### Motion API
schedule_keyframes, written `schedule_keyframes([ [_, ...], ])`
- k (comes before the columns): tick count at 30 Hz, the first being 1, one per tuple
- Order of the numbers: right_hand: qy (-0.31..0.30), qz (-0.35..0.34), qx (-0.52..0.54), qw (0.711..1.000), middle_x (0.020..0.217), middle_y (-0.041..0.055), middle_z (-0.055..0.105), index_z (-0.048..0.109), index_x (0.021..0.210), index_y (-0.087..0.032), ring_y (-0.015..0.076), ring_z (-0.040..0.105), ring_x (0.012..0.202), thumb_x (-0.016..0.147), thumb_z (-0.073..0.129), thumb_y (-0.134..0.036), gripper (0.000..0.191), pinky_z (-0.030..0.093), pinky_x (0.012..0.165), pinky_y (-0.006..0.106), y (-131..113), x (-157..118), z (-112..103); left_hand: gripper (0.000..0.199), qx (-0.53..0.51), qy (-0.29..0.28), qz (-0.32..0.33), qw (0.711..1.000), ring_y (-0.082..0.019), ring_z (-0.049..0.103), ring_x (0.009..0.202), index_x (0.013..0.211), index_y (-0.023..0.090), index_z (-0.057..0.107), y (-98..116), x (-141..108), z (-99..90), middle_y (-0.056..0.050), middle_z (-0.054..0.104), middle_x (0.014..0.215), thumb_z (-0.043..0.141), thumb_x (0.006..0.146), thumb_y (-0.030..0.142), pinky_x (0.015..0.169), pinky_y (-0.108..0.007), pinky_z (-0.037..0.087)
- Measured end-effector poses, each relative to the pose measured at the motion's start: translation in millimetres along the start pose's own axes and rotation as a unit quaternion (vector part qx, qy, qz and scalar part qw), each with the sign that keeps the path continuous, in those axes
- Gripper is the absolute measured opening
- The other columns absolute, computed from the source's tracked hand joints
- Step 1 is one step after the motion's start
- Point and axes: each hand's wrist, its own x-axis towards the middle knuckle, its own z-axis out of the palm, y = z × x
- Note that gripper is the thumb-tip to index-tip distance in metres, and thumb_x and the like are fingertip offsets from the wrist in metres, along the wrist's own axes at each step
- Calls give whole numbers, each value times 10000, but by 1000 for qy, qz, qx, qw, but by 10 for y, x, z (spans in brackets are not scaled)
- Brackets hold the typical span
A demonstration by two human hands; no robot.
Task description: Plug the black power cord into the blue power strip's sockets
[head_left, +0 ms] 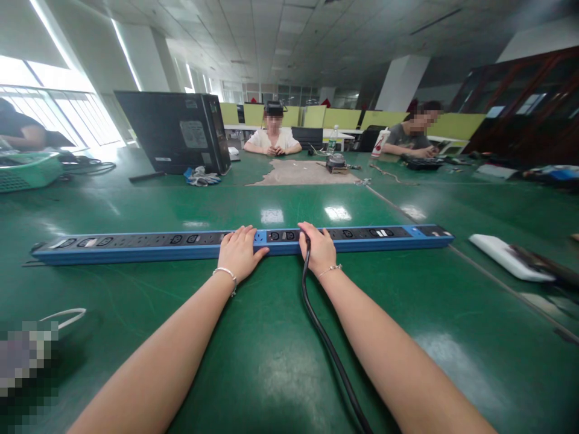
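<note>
A long blue power strip [149, 253] with black sockets along its top lies across the green table. My left hand [239, 252] rests flat on it left of the middle, fingers over the top and thumb apart. Just right of the middle, my right hand [318, 246] is closed round the end of a black power cord [322, 331], at the strip's sockets. The cord runs down from it toward me between my forearms. Its plug is hidden by the fingers, so I cannot tell whether it sits in a socket.
A black computer case [167, 132] stands at the back left, with gloves [201, 176] beside it. A green basket [31, 170] is far left. On the right lies a white device [509, 256]. Several people sit around the table, beyond a cardboard sheet [298, 173] and a bottle [333, 140].
</note>
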Motion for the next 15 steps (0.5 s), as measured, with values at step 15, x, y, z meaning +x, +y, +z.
schedule_keyframes([
  [15, 43, 98, 19, 994, 1106, 112, 666, 622, 1081, -149, 225, 575, 1100, 887, 400, -335, 349, 309, 1027, 419, -102, 29, 9, 555, 5, 14, 5, 1000, -252, 425, 1255, 1256, 196, 463, -16, 0, 0, -112, 516, 1332, 422, 831, 550, 1024, -413, 303],
])
